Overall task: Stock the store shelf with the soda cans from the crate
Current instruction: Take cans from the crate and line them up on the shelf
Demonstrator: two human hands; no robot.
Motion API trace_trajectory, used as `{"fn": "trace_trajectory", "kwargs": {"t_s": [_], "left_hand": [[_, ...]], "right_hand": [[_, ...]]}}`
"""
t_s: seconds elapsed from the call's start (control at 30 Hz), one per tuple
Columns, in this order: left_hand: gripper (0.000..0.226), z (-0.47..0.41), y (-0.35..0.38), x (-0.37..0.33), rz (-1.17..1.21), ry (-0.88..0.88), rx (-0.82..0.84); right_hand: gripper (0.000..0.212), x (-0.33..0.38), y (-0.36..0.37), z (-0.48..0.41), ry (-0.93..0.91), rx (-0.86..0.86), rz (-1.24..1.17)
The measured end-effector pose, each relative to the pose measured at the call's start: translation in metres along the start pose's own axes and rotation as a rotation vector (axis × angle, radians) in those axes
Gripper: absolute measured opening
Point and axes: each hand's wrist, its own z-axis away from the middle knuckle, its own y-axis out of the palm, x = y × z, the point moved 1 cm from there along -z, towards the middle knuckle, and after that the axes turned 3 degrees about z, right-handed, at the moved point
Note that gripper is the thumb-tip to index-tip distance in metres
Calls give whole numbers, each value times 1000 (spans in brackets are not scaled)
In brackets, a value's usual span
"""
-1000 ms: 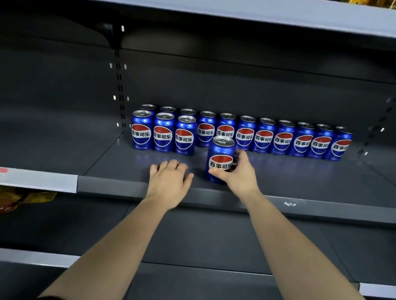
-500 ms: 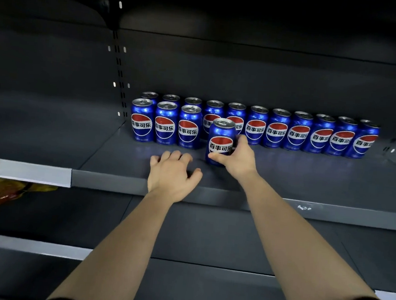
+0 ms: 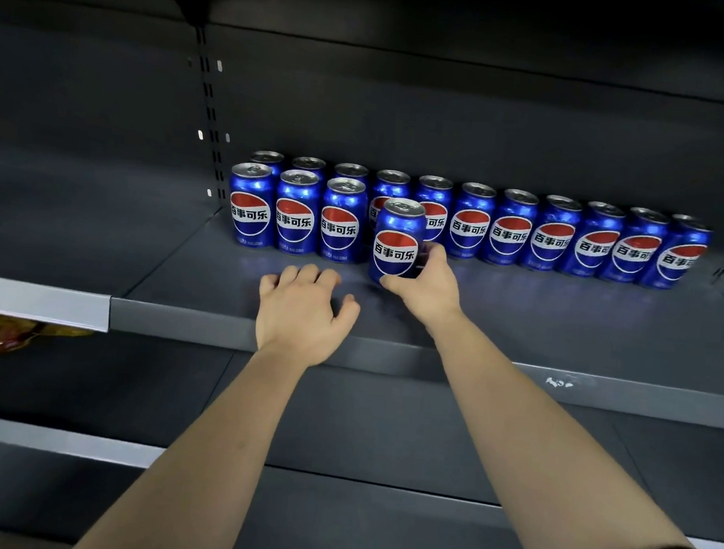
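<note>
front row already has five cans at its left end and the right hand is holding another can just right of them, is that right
Not quite. The front row has three cans at its left end, not five, as the head view shows. The rest holds: the right hand is holding another can just right of them.

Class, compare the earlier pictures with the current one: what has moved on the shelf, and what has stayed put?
The right hand, gripping the held can throughout, has moved it back from the edge of the shelf toward the front row of three cans. The left hand still rests on the shelf. The front row and back row are unmoved.
</note>
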Motion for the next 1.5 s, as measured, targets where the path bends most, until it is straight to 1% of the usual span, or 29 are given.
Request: {"fn": "trace_trajectory", "kwargs": {"t_s": [0.17,0.3,0.47,0.67,0.77,0.93,1.0,1.1,1.23,1.3,1.4,1.5], "left_hand": [[55,0,1,1,2,2,-9],[63,0,1,1,2,-2,-10],[60,1,1,1,-4,-7,-3],[63,0,1,0,-9,-2,-13],[64,1,0,0,-4,6,-10],[62,1,-2,0,-7,27,60],[60,1,-3,1,-2,44,100],[59,2,-8,4,57,56,133],[61,23,-19,13,199,63,62],[54,41,-21,24,220,90,34],[55,67,-26,47,210,155,33],[54,90,-36,75,199,218,46]], "right_hand": [[71,2,1,-15,0,5,34],[70,2,5,-28,2,-16,83],[70,-1,13,-34,-18,-62,178],[67,-1,15,-34,-23,-79,256],[67,-1,16,-32,-13,-64,225],[70,5,8,-14,44,-19,63],[63,7,5,-2,41,-22,43],[43,13,2,20,8,-75,12],[27,23,6,54,-45,-107,-103],[16,29,13,73,-80,-112,-183],[9,42,27,104,-105,-131,-264],[7,50,49,136,-72,-148,-337]]}}
